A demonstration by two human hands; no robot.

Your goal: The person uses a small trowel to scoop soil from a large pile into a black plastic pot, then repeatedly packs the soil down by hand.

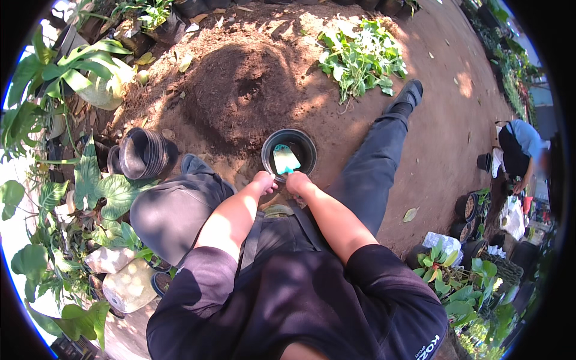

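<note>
A round black plastic pot [312, 150] stands on the ground between my legs, near a mound of brown soil [252, 85]. My left hand [265, 182] grips the pot's near rim on its left side. My right hand [298, 183] is closed on a turquoise hand trowel [286, 160], whose blade lies over the pot's inside; the handle is mostly hidden in the hand. Whether any soil lies in the pot's dark bottom, I cannot tell.
Stacked black pots [144, 153] lie tipped by my left knee. Heart-leaved green cuttings [360, 58] lie beyond the mound, near my right foot. Leafy plants [108, 193] and stones [129, 285] line the left. At far right, another person [519, 148] bends near pots.
</note>
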